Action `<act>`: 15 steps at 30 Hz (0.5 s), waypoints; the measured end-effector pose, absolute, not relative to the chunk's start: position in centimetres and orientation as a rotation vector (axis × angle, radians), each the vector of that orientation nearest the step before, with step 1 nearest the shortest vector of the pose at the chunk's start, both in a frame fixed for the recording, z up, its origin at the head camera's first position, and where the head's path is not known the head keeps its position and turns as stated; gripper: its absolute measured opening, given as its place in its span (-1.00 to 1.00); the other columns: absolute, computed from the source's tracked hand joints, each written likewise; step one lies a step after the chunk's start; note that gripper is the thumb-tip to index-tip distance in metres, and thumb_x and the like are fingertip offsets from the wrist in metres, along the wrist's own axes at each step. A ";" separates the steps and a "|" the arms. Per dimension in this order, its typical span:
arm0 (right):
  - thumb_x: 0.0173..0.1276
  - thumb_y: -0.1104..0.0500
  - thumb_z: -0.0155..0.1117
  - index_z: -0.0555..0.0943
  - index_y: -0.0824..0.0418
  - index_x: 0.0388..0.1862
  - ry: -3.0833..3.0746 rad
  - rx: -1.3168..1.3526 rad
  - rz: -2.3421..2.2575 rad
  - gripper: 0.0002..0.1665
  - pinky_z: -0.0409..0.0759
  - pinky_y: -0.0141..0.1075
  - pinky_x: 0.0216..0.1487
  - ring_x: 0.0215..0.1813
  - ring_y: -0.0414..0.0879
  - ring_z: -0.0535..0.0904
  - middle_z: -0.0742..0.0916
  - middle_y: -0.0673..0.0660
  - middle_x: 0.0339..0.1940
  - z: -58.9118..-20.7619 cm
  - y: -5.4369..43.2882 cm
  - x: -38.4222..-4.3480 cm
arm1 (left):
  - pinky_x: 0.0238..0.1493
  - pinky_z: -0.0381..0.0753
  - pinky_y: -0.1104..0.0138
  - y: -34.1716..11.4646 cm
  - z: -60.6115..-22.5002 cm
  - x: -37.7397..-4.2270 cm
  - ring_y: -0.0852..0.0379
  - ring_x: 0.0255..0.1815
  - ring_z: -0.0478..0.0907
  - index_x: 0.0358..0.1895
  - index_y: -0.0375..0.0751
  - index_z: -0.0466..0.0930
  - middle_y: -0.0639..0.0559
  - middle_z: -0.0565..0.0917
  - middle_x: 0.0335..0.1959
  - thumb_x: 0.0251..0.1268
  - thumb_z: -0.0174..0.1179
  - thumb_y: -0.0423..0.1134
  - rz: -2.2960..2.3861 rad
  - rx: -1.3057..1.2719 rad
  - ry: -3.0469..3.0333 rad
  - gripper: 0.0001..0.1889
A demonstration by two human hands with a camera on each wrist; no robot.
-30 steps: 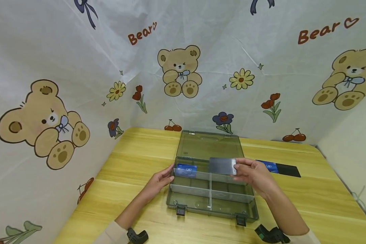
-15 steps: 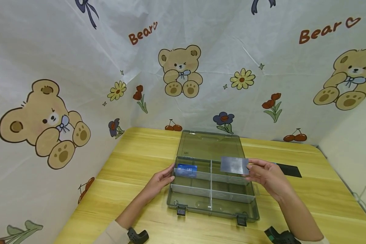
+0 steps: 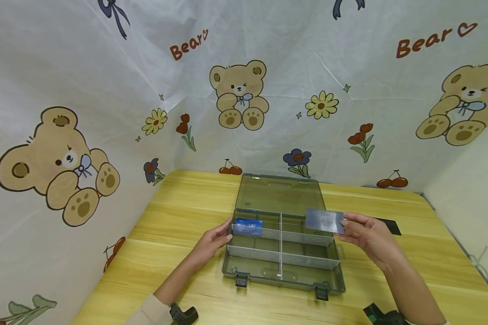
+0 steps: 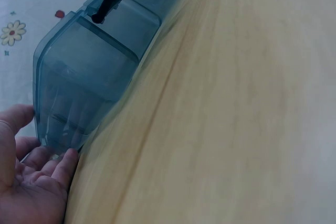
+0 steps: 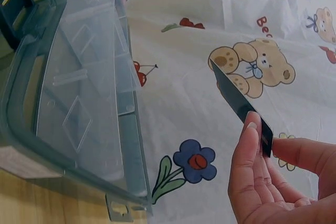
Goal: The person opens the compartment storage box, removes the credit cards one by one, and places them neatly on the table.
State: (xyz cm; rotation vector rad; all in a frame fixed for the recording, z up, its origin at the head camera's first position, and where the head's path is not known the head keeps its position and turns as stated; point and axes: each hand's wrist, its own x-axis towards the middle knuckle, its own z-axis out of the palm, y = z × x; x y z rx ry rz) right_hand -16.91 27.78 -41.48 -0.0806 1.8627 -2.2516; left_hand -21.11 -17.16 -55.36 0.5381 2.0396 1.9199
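There were two hands, one left hand and one right hand, and two wrist devices. Two cards were visible, one blue card and one greyish card, plus one black flat piece, partly hidden. One box had one lid, two front latches and six compartments. There was one table. The head view's backdrop showed three bears — one cut by the edge — two yellow daisies, two blue flowers, three cherry pairs, four sparkles, two bows and the word "Bear" twice.
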 end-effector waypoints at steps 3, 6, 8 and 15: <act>0.57 0.38 0.10 0.66 0.10 0.01 1.857 -0.086 -2.261 -0.73 0.76 -0.19 -0.03 -0.20 -0.03 0.74 0.69 0.11 -0.13 -41.6 28.5 -16.8 | 0.53 0.17 0.11 -17.1 -55.4 -21.1 -0.07 0.62 0.01 0.64 -0.06 0.06 -0.02 0.04 0.64 0.60 0.08 -0.13 1.918 0.539 2.042 -0.34; 0.58 0.39 0.06 0.68 0.07 0.00 1.835 -0.084 -2.278 -0.69 0.76 -0.22 -0.04 -0.18 -0.01 0.76 0.70 0.10 -0.13 -41.9 29.3 -16.8 | 0.53 0.17 0.10 -17.1 -55.4 -21.1 -0.06 0.62 0.01 0.64 -0.05 0.07 -0.01 0.04 0.64 0.60 0.08 -0.12 1.914 0.539 2.044 -0.34; 0.58 0.39 0.04 0.69 0.06 0.00 1.820 -0.088 -2.285 -0.66 0.76 -0.23 -0.05 -0.17 -0.01 0.76 0.70 0.08 -0.12 -42.1 29.8 -16.8 | 0.53 0.18 0.10 -17.1 -55.3 -21.0 -0.05 0.62 0.01 0.64 -0.04 0.07 0.00 0.04 0.64 0.60 0.08 -0.12 1.911 0.538 2.046 -0.34; 0.58 0.41 0.02 0.70 0.09 0.00 1.832 -0.078 -2.286 -0.64 0.76 -0.21 -0.04 -0.15 0.04 0.77 0.71 0.10 -0.13 -42.8 31.3 -16.6 | 0.53 0.18 0.10 -17.2 -55.2 -21.0 -0.06 0.62 0.00 0.64 -0.04 0.06 0.01 0.04 0.64 0.61 0.08 -0.13 1.907 0.531 2.049 -0.34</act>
